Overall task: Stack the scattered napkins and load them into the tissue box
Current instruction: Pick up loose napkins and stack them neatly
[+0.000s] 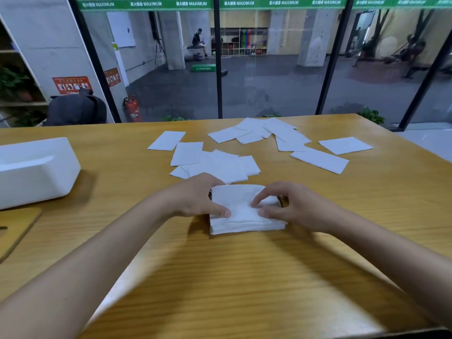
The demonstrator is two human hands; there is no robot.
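White paper napkins form a low, squared stack point(244, 217) at the near centre of the yellow-brown wooden table point(244, 289). The left hand point(195, 199) grips the stack's left edge, thumb on top and fingers curled over the far corner. The right hand point(296, 207) grips the right edge, thumb and forefinger pressing the top sheet.

Progress: early. Only a few sheets are gathered. Many loose napkins point(220, 165) lie overlapping just beyond the stack, with more spread toward the far right. The white rounded plastic tissue box point(36, 167) sits at the left, well apart from the stack; no napkins show in it. A thin wooden board point(17, 228), possibly its lid, lies near it. Collection and loading are both outstanding.
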